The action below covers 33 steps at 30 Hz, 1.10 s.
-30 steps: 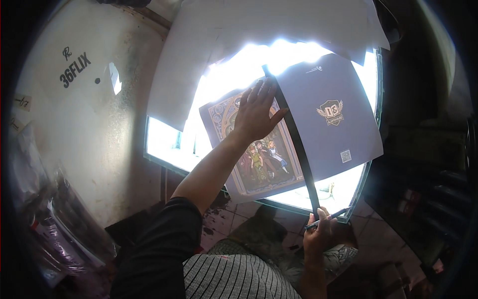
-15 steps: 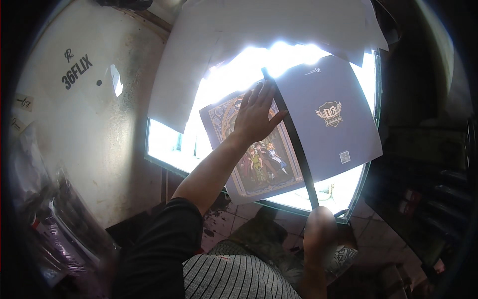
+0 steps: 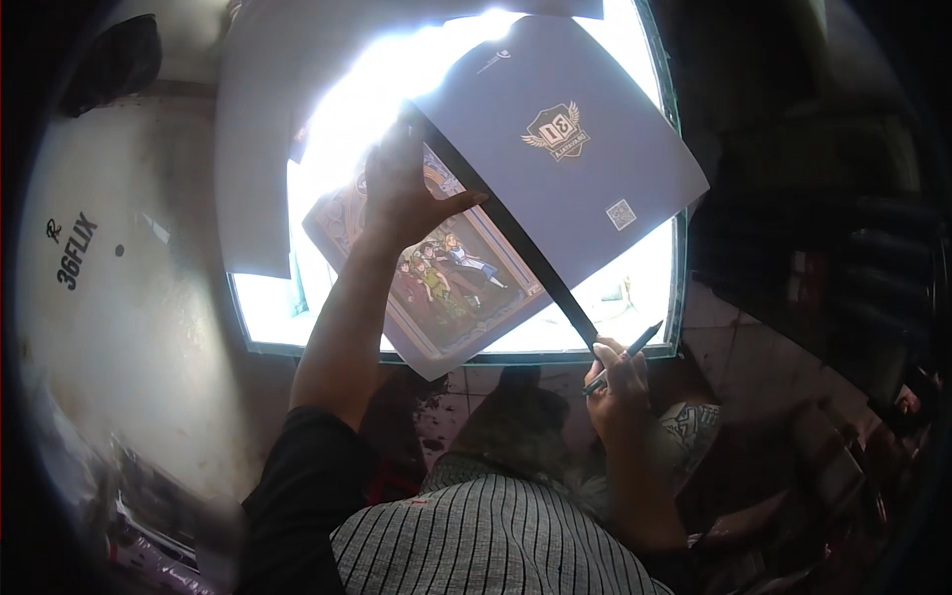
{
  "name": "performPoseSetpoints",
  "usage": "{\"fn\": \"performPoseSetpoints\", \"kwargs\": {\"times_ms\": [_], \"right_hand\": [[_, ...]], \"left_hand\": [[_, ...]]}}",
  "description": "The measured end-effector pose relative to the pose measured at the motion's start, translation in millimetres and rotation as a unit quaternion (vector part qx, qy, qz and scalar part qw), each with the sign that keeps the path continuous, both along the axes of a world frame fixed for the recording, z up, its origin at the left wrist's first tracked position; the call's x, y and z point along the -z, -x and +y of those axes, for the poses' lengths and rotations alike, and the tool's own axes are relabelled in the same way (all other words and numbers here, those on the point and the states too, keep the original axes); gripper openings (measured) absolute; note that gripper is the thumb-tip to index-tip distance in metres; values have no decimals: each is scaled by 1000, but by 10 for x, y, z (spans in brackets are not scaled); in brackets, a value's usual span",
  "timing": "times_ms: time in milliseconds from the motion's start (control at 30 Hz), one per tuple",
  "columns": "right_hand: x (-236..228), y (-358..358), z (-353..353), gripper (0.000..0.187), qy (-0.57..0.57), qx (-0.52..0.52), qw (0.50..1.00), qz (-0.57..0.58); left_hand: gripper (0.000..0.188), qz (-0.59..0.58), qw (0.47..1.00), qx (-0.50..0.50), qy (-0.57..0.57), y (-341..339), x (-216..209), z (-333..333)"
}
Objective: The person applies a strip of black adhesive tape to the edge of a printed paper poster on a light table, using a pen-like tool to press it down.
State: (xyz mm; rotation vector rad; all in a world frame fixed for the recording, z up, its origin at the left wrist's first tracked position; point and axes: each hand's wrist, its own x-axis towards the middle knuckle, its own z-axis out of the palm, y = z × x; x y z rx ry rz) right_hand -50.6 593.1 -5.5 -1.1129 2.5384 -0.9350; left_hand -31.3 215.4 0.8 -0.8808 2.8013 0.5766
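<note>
A printed sheet [image 3: 595, 149], with a blue-grey half and an illustrated half showing cartoon figures, lies on a brightly lit glass light table [image 3: 268, 322]. A long dark straightedge [image 3: 526, 248] runs diagonally across it and sticks out past its near edge. My left hand [image 3: 402, 193] lies flat over the illustrated half, fingers stretched out, its thumb reaching onto the straightedge. Close by the straightedge's near end, my right hand [image 3: 617, 387] grips a slim dark pen-like tool [image 3: 645, 339]. Its fingers are at the straightedge's tip; whether they also hold it is unclear.
Large white paper [image 3: 253, 178] covers the table's left side. A pale board [image 3: 129, 288] with dark lettering stands at the left, near clear plastic wrapping [image 3: 149, 526]. Dark shelving or stacked goods [image 3: 813, 288] fill the right side, over a tiled floor [image 3: 734, 332].
The view has shifted and turned, so the sheet and straightedge appear farther left and more slanted. My right hand, blurred before, now shows the pen-like tool. My left hand stays on the sheet.
</note>
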Motion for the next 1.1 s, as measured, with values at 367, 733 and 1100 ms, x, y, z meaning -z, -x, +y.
{"fn": "performPoseSetpoints", "kwargs": {"times_ms": [367, 733, 1100], "right_hand": [[69, -44, 24, 48, 22, 5, 1000, -14], [44, -30, -36, 42, 33, 18, 999, -17], [43, -23, -31, 42, 23, 23, 999, -16]], "left_hand": [[135, -36, 999, 2, 19, -19, 17, -17], [136, 21, 997, 29, 69, -108, 173, -61], [138, -43, 998, 2, 44, -55, 92, -32]]}}
